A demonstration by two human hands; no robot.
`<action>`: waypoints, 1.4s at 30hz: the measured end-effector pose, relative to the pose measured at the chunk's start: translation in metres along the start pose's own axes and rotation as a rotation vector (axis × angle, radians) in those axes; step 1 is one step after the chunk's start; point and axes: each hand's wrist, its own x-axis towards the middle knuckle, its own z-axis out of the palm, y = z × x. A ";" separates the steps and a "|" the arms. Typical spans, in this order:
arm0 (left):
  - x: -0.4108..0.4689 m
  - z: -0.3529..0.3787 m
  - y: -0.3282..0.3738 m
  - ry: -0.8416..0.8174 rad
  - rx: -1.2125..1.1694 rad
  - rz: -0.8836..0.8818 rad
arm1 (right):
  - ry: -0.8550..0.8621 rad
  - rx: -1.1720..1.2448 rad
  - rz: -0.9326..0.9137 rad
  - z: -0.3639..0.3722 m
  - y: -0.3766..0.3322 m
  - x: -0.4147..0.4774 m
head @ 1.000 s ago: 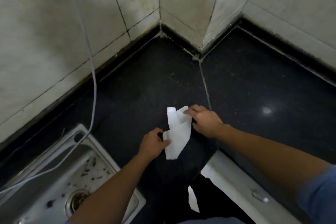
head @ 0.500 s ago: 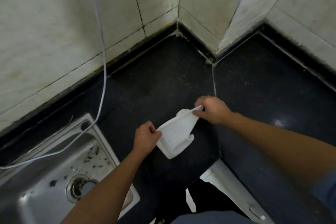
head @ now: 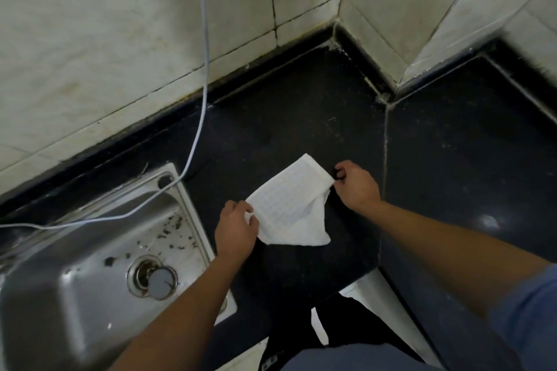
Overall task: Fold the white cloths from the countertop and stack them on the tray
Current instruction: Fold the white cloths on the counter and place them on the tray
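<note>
A small white cloth (head: 289,205) with a faint grid weave is stretched between my two hands just above the black countertop (head: 301,117). My left hand (head: 236,229) pinches its near-left corner. My right hand (head: 357,187) pinches its far-right corner. The upper part is spread flat, while a loose flap hangs down at the lower right. No tray is in view.
A steel sink (head: 90,256) with debris around its drain lies at the left. A thin white cable (head: 203,69) hangs down the tiled wall and trails across the sink rim. The counter's front edge runs just below the cloth, by white cabinet fronts (head: 388,310).
The hands have pulled apart and the crumpled cloth has opened into a wider, flatter sheet. The view has shifted so more of the sink shows.
</note>
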 end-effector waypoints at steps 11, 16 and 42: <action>-0.013 0.019 0.002 -0.167 0.276 0.355 | -0.048 -0.101 -0.003 0.014 -0.003 -0.022; 0.009 0.009 0.004 -0.241 0.324 0.355 | 0.008 0.003 0.124 -0.021 0.035 -0.036; -0.020 0.017 0.038 -0.077 -0.487 -0.083 | -0.236 -0.479 -0.297 -0.011 0.051 -0.069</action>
